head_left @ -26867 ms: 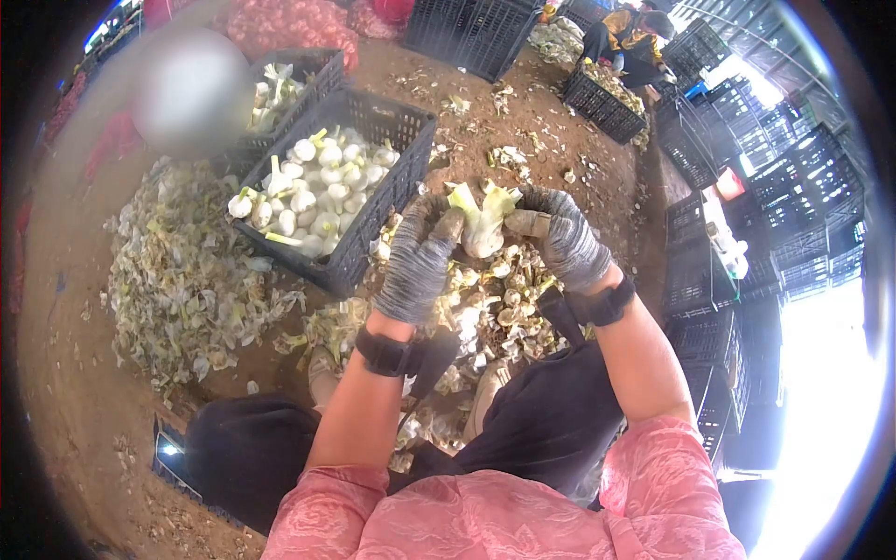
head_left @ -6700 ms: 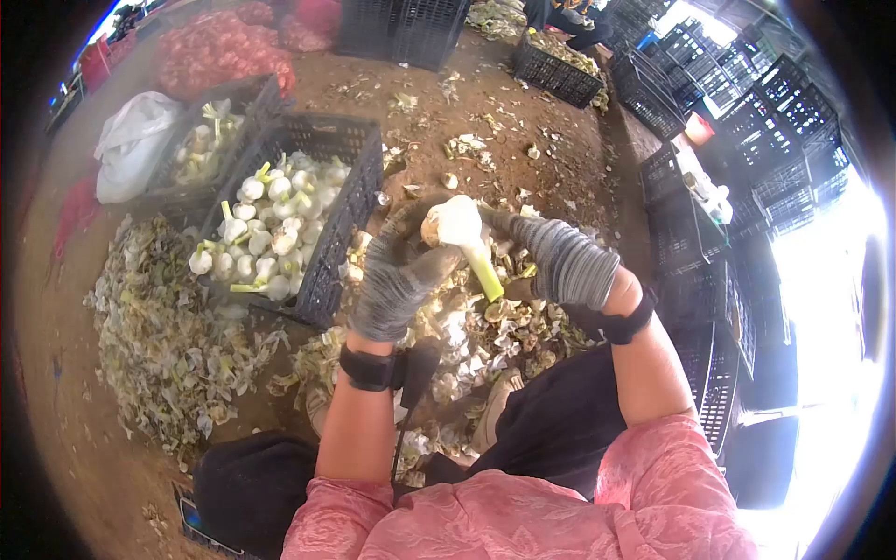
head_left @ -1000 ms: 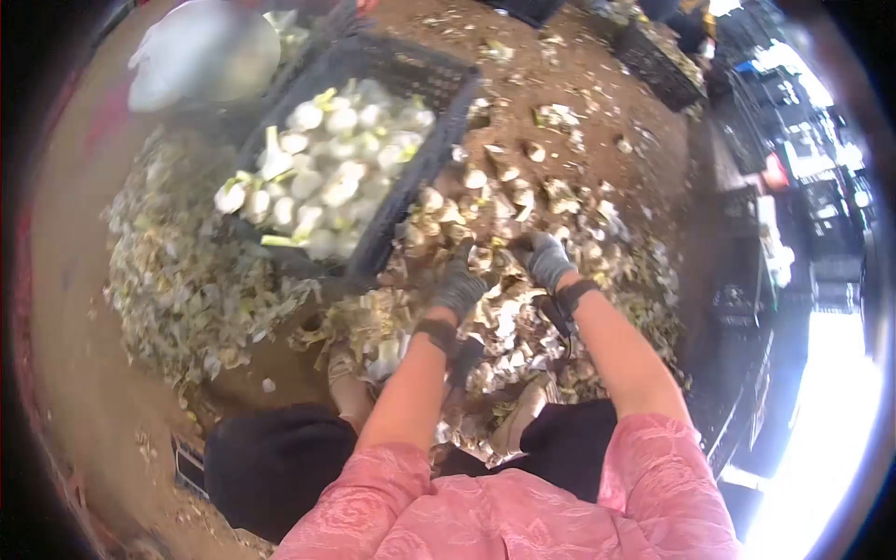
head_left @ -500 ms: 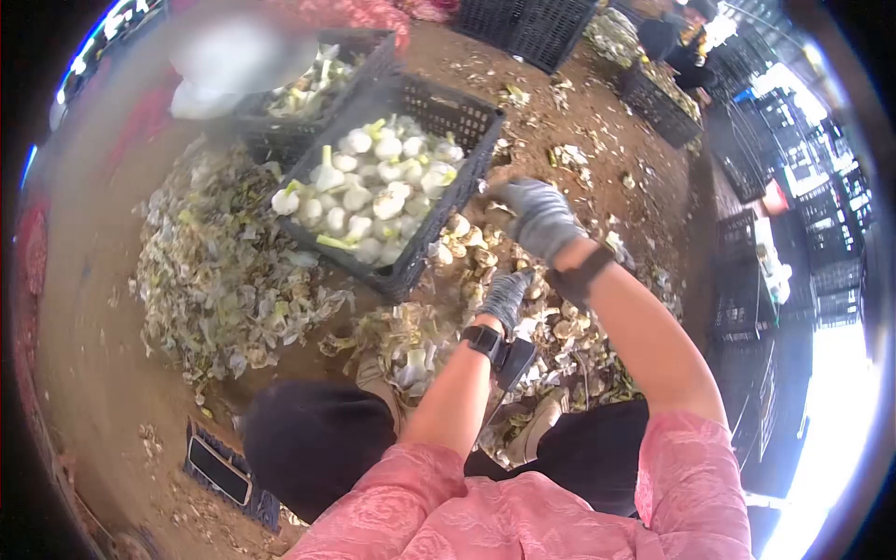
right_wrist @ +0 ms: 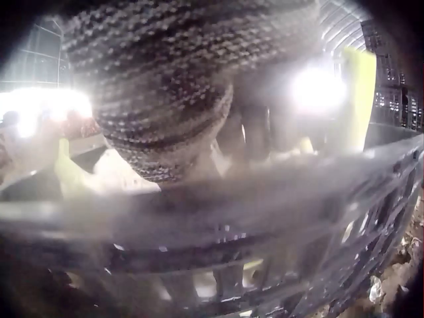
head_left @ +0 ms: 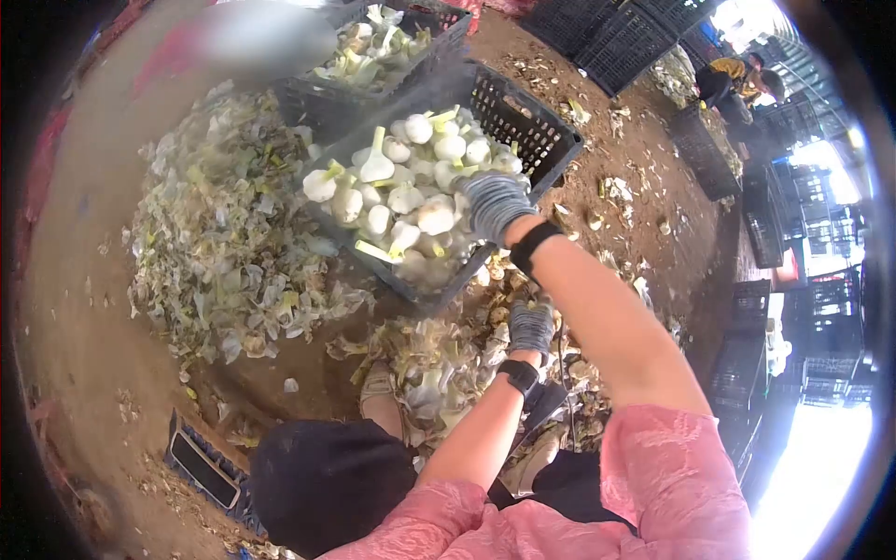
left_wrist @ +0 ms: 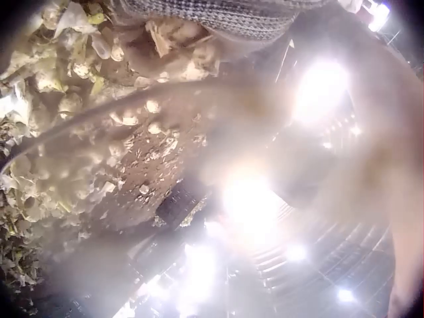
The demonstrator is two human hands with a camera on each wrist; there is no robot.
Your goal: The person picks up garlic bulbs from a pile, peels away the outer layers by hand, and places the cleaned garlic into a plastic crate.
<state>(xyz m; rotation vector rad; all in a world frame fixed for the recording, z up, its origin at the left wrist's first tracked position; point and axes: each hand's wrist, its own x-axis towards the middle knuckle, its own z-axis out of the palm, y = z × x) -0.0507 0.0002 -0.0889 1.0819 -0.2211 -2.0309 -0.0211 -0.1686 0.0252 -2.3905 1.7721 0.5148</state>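
Note:
My gloved right hand (head_left: pixel 499 205) reaches over the near right side of a dark crate (head_left: pixel 551 154), its fingers down among white garlic bulbs (head_left: pixel 436 216) with cut green stems. In the right wrist view the knit glove (right_wrist: pixel 165 86) hides the fingertips, beside a white bulb (right_wrist: pixel 119 171) behind the crate rim (right_wrist: pixel 265 205); whether it grips one cannot be told. My gloved left hand (head_left: pixel 530 329) is low at the loose garlic and husks (head_left: pixel 499 289) outside the crate. Only the glove's edge (left_wrist: pixel 218 18) shows clearly in the left wrist view, so its grip is unclear.
A husk heap (head_left: pixel 238 233) lies left of the crate. Behind stands another crate of garlic (head_left: pixel 369 56). A phone (head_left: pixel 205 471) lies lower left. Stacked crates (head_left: pixel 621 42) stand at the back, more along the right. A person (head_left: pixel 733 79) crouches at the far right.
My right hand has moved from the pile to over the crate's bulbs. The left hand remains low at the pile. The head view has shifted, bringing the crouching person more fully into sight.

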